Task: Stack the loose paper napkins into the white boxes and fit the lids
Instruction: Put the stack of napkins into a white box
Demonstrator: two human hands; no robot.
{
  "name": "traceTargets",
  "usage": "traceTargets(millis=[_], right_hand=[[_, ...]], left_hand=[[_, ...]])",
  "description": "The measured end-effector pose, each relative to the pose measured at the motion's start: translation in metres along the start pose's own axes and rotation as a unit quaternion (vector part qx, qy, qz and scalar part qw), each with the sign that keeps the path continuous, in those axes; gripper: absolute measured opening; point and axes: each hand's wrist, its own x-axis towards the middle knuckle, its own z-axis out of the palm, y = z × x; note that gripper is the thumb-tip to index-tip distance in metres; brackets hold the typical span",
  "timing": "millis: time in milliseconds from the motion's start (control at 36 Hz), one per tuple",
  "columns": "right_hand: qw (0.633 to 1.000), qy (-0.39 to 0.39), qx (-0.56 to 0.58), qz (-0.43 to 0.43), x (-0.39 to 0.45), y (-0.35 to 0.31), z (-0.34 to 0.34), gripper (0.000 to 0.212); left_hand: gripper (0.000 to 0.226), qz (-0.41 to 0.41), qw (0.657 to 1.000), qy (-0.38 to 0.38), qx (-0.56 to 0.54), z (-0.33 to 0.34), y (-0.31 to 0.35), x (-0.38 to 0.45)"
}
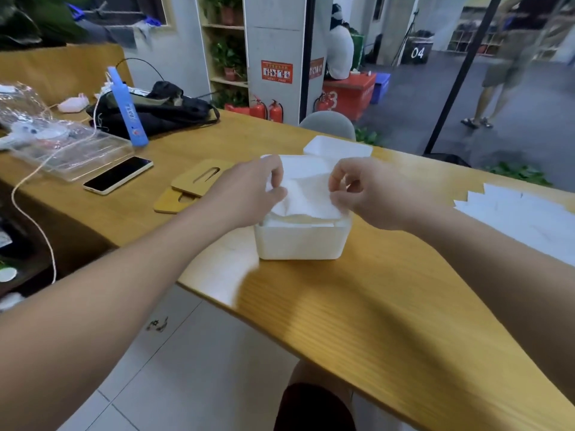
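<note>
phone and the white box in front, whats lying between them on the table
In the head view, two wooden lids lie overlapped between the phone and the near white box.

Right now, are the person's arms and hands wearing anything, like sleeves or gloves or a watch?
No. Both forearms are bare all the way to the picture's edge, so no sleeves show. The left hand and right hand have no gloves, and no watch, bracelet or ring shows on them. The nails look short and unpainted.
</note>
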Motion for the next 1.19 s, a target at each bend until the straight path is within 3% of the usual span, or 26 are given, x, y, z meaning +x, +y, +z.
traceTargets(millis=[139, 361, 417, 556, 667, 750, 889, 1056, 1194], right_hand=[[0.990, -0.052, -0.125, -0.046, 0.013, 0.010, 0.007, 0.006], [0.966, -0.131, -0.219, -0.052, 0.031, 0.014, 0.019, 0.007], [0.959, -0.119, -0.248, -0.067, 0.032, 0.015, 0.020, 0.014], [0.948, -0.007, -0.297, -0.111, 0.032, 0.018, 0.014, 0.032], [0.978, -0.068, -0.190, -0.045, 0.035, 0.018, 0.016, 0.032], [0.977, -0.109, -0.185, -0.016, 0.041, 0.015, 0.021, 0.035], [0.971, -0.108, -0.212, -0.022, 0.045, 0.012, 0.026, 0.041], [0.993, 0.028, -0.105, -0.037, 0.014, 0.019, 0.000, 0.040], [0.994, 0.102, -0.039, -0.019, -0.047, 0.026, -0.031, 0.024]], left_hand=[[0.007, 0.029, 0.991, -0.121, 0.054, 0.005, -0.004, 0.011], [0.013, 0.031, 0.958, -0.220, 0.181, 0.012, -0.004, 0.027], [0.018, 0.054, 0.951, -0.229, 0.202, 0.014, -0.005, 0.030], [0.029, 0.084, 0.927, -0.243, 0.273, 0.008, -0.002, 0.032], [0.021, 0.115, 0.899, -0.157, 0.393, 0.007, 0.009, 0.030], [0.019, 0.144, 0.922, -0.136, 0.331, 0.008, 0.015, 0.033], [0.029, 0.089, 0.937, -0.231, 0.247, 0.006, 0.020, 0.034], [0.024, 0.114, 0.973, -0.124, 0.156, -0.006, 0.037, 0.029], [0.021, 0.204, 0.977, -0.055, 0.037, 0.003, 0.085, 0.007]])
